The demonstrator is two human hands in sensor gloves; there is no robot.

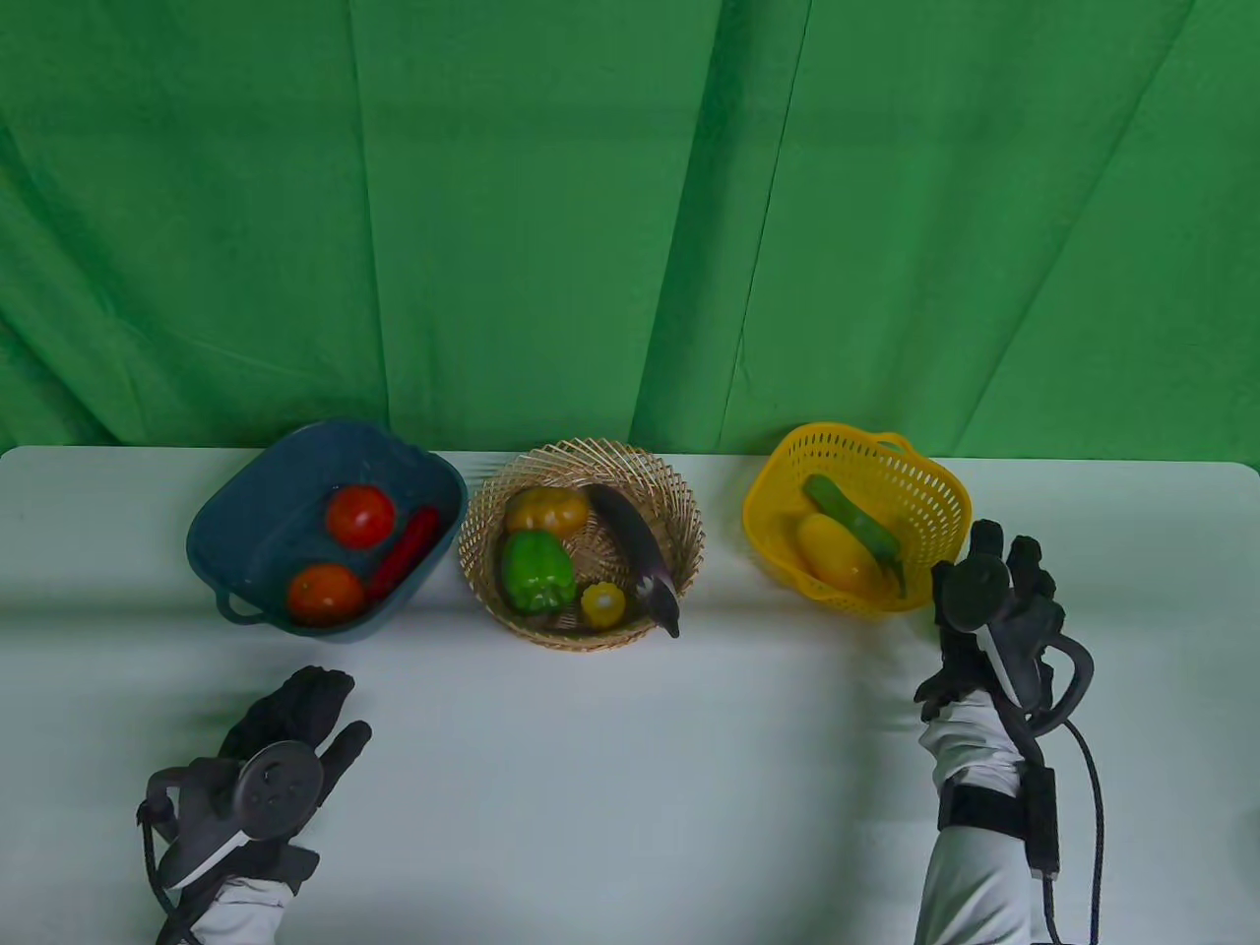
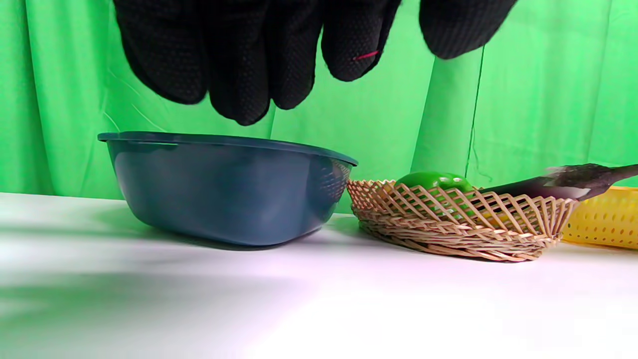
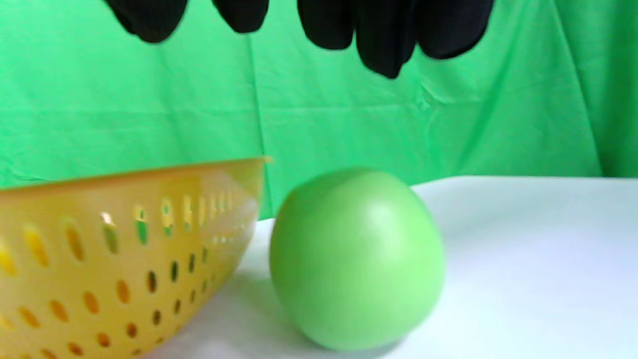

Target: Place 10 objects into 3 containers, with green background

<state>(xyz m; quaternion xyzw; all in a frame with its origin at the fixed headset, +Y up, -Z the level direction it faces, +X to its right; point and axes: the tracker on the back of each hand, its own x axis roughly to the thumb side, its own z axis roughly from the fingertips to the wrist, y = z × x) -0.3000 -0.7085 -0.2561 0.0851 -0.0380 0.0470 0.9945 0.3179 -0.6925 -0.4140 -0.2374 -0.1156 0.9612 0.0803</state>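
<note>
A green apple stands on the white table just right of the yellow basket. My right hand hangs open above it without touching it. In the table view my right hand hides the apple. The yellow basket holds a green cucumber and a yellow fruit. The blue bowl holds two tomatoes and a red chili. The wicker basket holds several vegetables, among them an eggplant. My left hand is open and empty in front of the bowl.
The green curtain hangs behind the table's far edge. In the left wrist view the blue bowl and the wicker basket stand side by side, with bare white table in front of them.
</note>
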